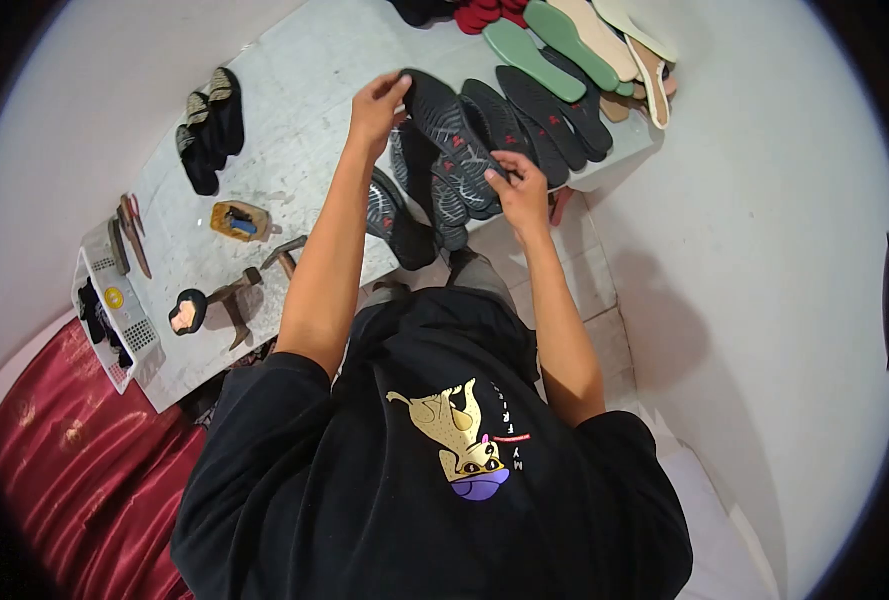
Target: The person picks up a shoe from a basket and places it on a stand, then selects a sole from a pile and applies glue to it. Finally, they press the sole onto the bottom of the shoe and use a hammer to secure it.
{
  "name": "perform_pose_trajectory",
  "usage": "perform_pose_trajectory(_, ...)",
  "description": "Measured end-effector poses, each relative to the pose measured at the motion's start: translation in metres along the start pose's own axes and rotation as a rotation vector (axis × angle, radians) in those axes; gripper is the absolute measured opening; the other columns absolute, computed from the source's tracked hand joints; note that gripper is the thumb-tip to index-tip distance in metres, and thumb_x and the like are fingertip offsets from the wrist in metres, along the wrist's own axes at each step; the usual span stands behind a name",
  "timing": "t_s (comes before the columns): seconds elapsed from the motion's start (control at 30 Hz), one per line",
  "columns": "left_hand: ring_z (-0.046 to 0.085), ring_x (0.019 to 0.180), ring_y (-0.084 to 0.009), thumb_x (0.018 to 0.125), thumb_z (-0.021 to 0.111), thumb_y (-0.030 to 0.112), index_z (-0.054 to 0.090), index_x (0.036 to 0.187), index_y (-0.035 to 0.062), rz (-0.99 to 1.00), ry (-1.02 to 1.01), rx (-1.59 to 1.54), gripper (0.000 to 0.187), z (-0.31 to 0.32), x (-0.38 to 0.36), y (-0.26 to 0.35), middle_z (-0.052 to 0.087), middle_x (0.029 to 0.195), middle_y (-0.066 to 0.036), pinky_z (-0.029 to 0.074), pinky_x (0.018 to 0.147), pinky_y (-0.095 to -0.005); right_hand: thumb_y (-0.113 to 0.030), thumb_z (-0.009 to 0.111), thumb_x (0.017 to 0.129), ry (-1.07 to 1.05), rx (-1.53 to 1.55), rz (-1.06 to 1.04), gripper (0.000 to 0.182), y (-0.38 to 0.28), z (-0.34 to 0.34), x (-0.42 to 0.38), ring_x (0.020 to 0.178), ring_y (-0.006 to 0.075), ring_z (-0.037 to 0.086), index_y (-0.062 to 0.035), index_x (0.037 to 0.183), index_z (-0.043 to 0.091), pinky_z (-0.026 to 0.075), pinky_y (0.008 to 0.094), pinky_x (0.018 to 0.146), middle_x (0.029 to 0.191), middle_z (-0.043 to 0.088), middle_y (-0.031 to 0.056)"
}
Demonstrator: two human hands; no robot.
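Observation:
A black shoe sole [438, 112] with grey pattern and a small red mark is held between both hands above the table's near edge. My left hand [375, 108] pinches its far end. At the other end, my right hand [517, 187] grips it between thumb and fingers. More black soles [539, 105] lie in an overlapping row to the right, partly hidden behind the held one. Beneath and left of it, other dark patterned soles [388, 208] rest on the table edge.
The pale table [298, 95] carries black shoe uppers [211, 125], a small yellowish container [239, 221], a hammer [234, 292], pincers [132, 230] and a white basket [114, 310]. Green insoles [534, 62] are stacked at the far right. A white wall stands to the right.

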State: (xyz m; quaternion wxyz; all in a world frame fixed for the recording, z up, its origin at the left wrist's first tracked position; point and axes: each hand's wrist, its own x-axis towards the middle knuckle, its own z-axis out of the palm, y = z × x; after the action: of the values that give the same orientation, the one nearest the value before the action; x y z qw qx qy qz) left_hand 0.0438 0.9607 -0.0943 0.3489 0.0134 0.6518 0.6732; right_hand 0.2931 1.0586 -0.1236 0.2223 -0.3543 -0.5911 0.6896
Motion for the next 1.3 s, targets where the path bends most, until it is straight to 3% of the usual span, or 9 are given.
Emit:
perform_pose_trajectory(0.13, 0.064, 0.091, -0.0128, 0.094, 0.08, 0.018, 0.061, 0.144, 0.0093, -0.126, -0.006, 0.231, 0.054, -0.092, -0.023, -0.063, 0.072, 0.109, -0.001, 0.052, 0.069, -0.0317, 0.001, 0.075, 0.091, -0.263, -0.063, 0.385, 0.035, 0.017, 0.046, -0.036, 0.095, 0.0165, 0.07, -0.001, 0.125, 0.066, 0.054, 0.0292, 0.084, 0.112, 0.074, 0.0086)
perform_pose_trajectory(0.23, 0.069, 0.092, -0.0134, 0.089, 0.076, -0.003, 0.042, 0.161, 0.0157, 0.101, -0.069, 0.426, 0.082, -0.154, -0.052, -0.126, 0.073, 0.124, -0.012, 0.056, 0.077, -0.0299, 0.002, 0.075, 0.088, -0.303, -0.425, 0.179, 0.039, 0.053, 0.08, -0.074, 0.098, 0.0206, 0.072, -0.0012, 0.125, 0.066, 0.054, 0.0323, 0.086, 0.112, 0.076, 0.0122)
perform_pose_trajectory(0.27, 0.069, 0.093, -0.0133, 0.088, 0.076, -0.004, 0.041, 0.161, 0.0146, 0.127, -0.031, 0.408, 0.083, -0.164, -0.065, -0.126, 0.073, 0.124, -0.013, 0.057, 0.078, -0.0299, -0.006, 0.079, 0.082, -0.231, -0.503, 0.157, 0.042, 0.057, 0.091, -0.086, 0.113, 0.0359, 0.071, -0.003, 0.122, 0.07, 0.052, 0.041, 0.098, 0.12, 0.075, 0.0215)
perform_pose_trajectory(0.37, 0.07, 0.095, -0.0142, 0.089, 0.075, -0.004, 0.042, 0.159, 0.0107, 0.1, 0.068, 0.346, 0.078, -0.173, -0.13, -0.113, 0.074, 0.119, -0.013, 0.057, 0.077, -0.0297, -0.007, 0.079, 0.08, -0.116, -0.596, 0.075, 0.041, 0.029, 0.121, -0.121, 0.114, 0.0381, 0.071, -0.0035, 0.12, 0.071, 0.052, 0.0412, 0.099, 0.119, 0.075, 0.0208)
perform_pose_trajectory(0.63, 0.071, 0.087, -0.0155, 0.102, 0.066, 0.009, 0.045, 0.134, 0.0061, 0.027, 0.233, -0.142, 0.038, -0.3, -0.233, -0.121, 0.071, 0.112, -0.007, 0.057, 0.067, -0.029, -0.007, 0.078, 0.083, -0.197, -0.267, 0.146, 0.034, 0.088, 0.202, -0.178, 0.104, 0.0248, 0.074, -0.0052, 0.118, 0.075, 0.053, 0.0354, 0.094, 0.111, 0.078, 0.0142)
perform_pose_trajectory(0.97, 0.065, 0.094, -0.0167, 0.098, 0.068, 0.007, 0.041, 0.137, 0.0056, -0.132, 0.582, -0.285, 0.047, -0.402, -0.306, -0.156, 0.063, 0.113, -0.01, 0.061, 0.076, -0.0354, -0.007, 0.075, 0.087, -0.561, -0.474, 0.1, 0.03, 0.113, 0.3, -0.213, 0.1, 0.0241, 0.073, -0.0025, 0.116, 0.076, 0.054, 0.0328, 0.09, 0.106, 0.078, 0.0135)
perform_pose_trajectory(1.07, 0.062, 0.094, -0.0157, 0.095, 0.071, 0.005, 0.036, 0.15, 0.0055, -0.129, 0.568, -0.212, 0.065, -0.411, -0.306, -0.161, 0.058, 0.109, -0.007, 0.06, 0.076, -0.0344, -0.004, 0.072, 0.087, -0.553, -0.305, 0.544, 0.035, 0.109, 0.315, -0.224, 0.102, 0.0256, 0.073, -0.0031, 0.122, 0.073, 0.054, 0.0328, 0.091, 0.111, 0.077, 0.0163)
perform_pose_trajectory(1.13, 0.065, 0.095, -0.0183, 0.09, 0.074, 0.004, 0.019, 0.163, 0.0028, -0.084, 0.514, -0.136, 0.091, -0.424, -0.296, -0.18, 0.063, 0.114, -0.012, 0.056, 0.069, -0.0304, 0.004, 0.063, 0.092, -0.537, -0.383, 0.374, 0.04, 0.148, 0.32, -0.217, 0.098, 0.0199, 0.07, -0.0001, 0.131, 0.067, 0.054, 0.0292, 0.086, 0.116, 0.075, 0.0092)
perform_pose_trajectory(1.3, 0.066, 0.09, -0.0185, 0.088, 0.075, 0.003, 0.018, 0.161, 0.0018, -0.047, 0.573, -0.04, 0.092, -0.431, -0.283, -0.214, 0.063, 0.112, -0.014, 0.055, 0.068, -0.0309, -0.001, 0.065, 0.089, -0.411, -0.622, 0.144, 0.037, 0.126, 0.326, -0.231, 0.104, 0.0269, 0.073, -0.0037, 0.125, 0.072, 0.055, 0.0343, 0.091, 0.116, 0.076, 0.0159)
